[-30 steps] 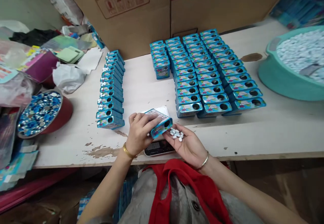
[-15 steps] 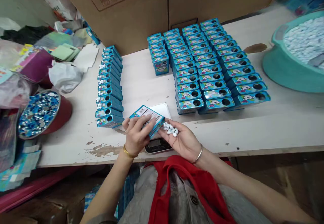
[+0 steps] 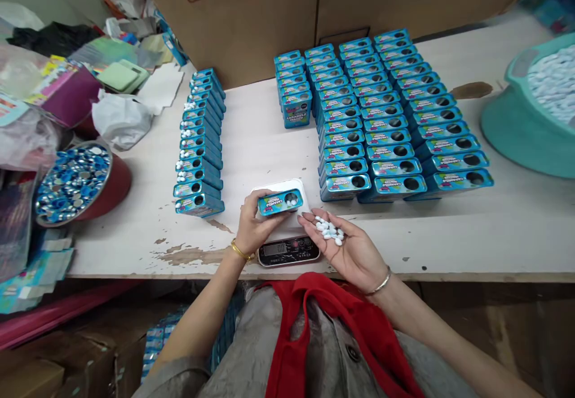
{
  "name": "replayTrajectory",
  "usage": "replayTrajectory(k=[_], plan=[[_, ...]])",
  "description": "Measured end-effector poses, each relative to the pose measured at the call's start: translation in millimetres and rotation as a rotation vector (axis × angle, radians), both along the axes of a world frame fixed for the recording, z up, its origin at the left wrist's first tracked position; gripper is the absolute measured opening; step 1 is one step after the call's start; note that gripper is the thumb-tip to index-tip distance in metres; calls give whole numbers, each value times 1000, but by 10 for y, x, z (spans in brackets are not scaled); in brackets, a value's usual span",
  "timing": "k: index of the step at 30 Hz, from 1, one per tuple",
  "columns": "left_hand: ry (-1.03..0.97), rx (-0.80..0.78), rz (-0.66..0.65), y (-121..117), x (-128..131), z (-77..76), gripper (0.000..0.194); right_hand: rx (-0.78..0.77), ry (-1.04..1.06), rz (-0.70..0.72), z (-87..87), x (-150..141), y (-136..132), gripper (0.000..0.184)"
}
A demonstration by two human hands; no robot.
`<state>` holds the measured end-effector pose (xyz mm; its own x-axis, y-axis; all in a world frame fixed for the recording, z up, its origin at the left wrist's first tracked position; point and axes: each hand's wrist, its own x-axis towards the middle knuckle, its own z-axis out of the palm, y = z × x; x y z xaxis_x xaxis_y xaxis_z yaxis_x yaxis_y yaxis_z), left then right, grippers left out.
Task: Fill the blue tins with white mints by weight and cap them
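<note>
My left hand point(image 3: 256, 221) grips a blue candy tin point(image 3: 275, 202) upright over the scale, its round top hole facing me with white candies showing inside. My right hand point(image 3: 353, 251) is palm up and cupped beneath a small heap of white candies point(image 3: 329, 230), just right of the tin. Under the tin is a kitchen scale point(image 3: 290, 252) with a white plate and a black front; its display seems to read 0.0. Whether the tin touches the plate, I cannot tell.
Left of the scale stands a row of tins point(image 3: 197, 173), many topped with white candies. Several rows of tins point(image 3: 390, 152) fill the right. A teal tub point(image 3: 516, 122) of candies is far right; a red bowl point(image 3: 119, 179) of shiny blue caps is left. Cardboard boxes point(image 3: 251, 32) stand behind.
My left hand has turned the tin from tilted over my right palm to upright above the scale. My right hand has shifted right with its candies, away from the tin.
</note>
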<state>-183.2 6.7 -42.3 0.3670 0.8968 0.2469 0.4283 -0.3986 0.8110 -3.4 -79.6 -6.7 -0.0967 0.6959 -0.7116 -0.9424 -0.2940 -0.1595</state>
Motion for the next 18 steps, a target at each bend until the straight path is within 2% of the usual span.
replayTrajectory(k=[2, 4, 7, 9, 11, 14, 16, 18], plan=[[-18, -48, -14, 41, -12, -13, 46, -8, 5, 6, -11, 18, -52, 24], [20, -25, -41, 58, -44, 50, 48, -21, 10, 16, -22, 19, -97, 25], [136, 202, 3, -33, -82, 258, 58, -42, 22, 34, -37, 8, -146, 25], [165, 367, 39, -191, -48, 403, 58, -43, 35, 52, -49, 1, -173, 25], [206, 400, -80, -403, 59, 488, 46, -28, 59, 81, -63, -3, -206, 28], [367, 312, -373, -716, 317, 465, 26, -25, 100, 99, -75, -2, -282, 30], [492, 302, -433, -865, 487, 381, 19, -48, 108, 104, -68, 11, -350, 31], [572, 327, -459, -959, 609, 289, 21, -77, 101, 127, -50, 34, -424, 33]])
